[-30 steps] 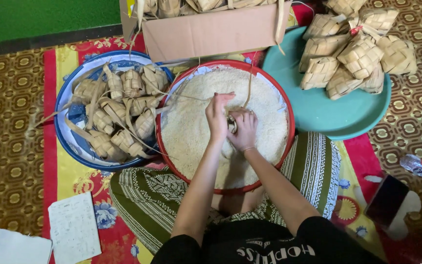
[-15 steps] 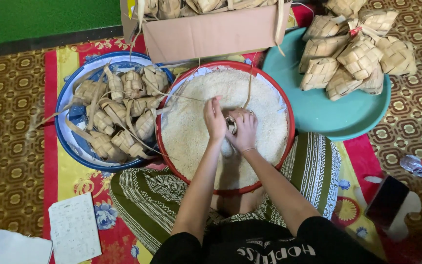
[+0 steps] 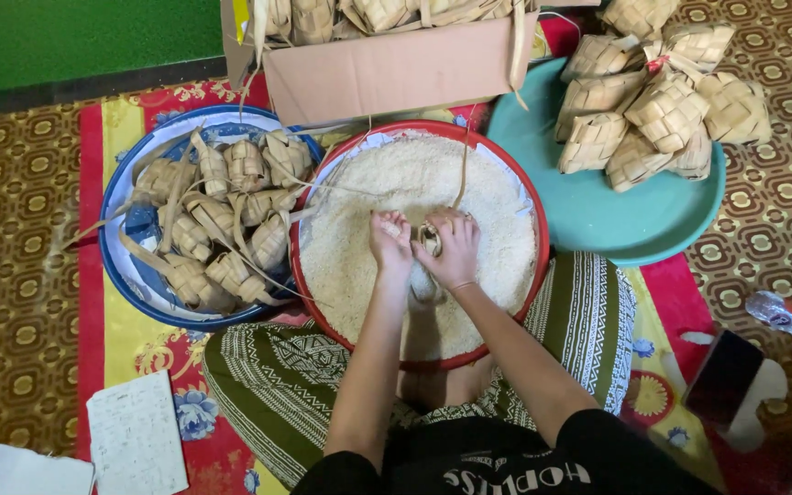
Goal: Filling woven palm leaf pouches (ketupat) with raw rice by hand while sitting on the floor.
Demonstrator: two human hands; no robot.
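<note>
Holding a small woven palm-leaf pouch (image 3: 429, 238) between them, the left hand (image 3: 390, 246) and the right hand (image 3: 456, 249) meet over the middle of a red-rimmed basin (image 3: 532, 206). Both hands are closed on the pouch, fingers curled around its sides, with its open mouth showing between them. The basin is filled with white raw rice (image 3: 359, 247), which lies directly beneath and all around the hands.

Just left of the left hand, touching the red basin, sits a blue basin (image 3: 126, 275) piled with empty woven pouches (image 3: 222, 220), their loose leaf strips trailing over the rim. Beyond the hands stands a cardboard box (image 3: 396, 69) holding more woven pouches. To the right of the right hand, a teal tray (image 3: 598, 225) carries a heap of plump woven pouches (image 3: 662, 115) at its far side.

All the containers rest on a patterned floor mat (image 3: 130, 348), near the person's lap.
</note>
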